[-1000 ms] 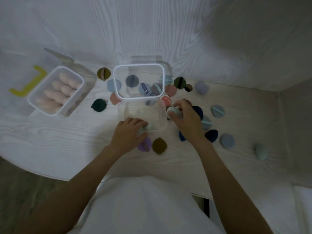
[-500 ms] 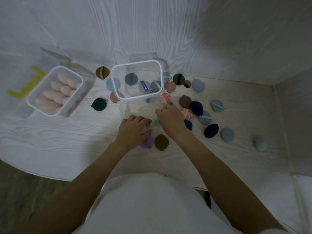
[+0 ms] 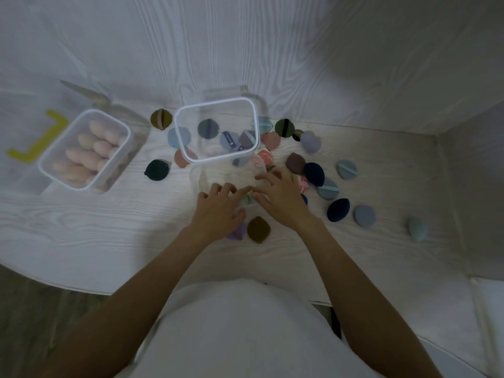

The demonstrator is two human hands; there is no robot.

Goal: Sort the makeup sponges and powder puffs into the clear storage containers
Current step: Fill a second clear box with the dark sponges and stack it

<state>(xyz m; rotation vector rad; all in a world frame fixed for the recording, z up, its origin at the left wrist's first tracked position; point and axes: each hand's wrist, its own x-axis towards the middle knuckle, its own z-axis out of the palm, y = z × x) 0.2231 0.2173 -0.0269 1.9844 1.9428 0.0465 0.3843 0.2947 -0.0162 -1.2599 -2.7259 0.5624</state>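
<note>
The powder puffs (image 3: 313,174) lie scattered on the pale surface (image 3: 81,227) around a tall clear container (image 3: 216,129), which stands at its middle. Left hand (image 3: 218,210) and right hand (image 3: 279,196) meet at its near wall, fingers loosely spread, a pale green puff (image 3: 246,200) between them; whether either grip holds it, I cannot tell. A second container (image 3: 84,150) of pink sponges (image 3: 95,151) sits left. Labels are unreadable.

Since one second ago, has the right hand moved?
Yes. The right hand moved left, away from the dark navy teardrop sponge and toward the left hand, at the near side of the tall clear plastic container.
</note>
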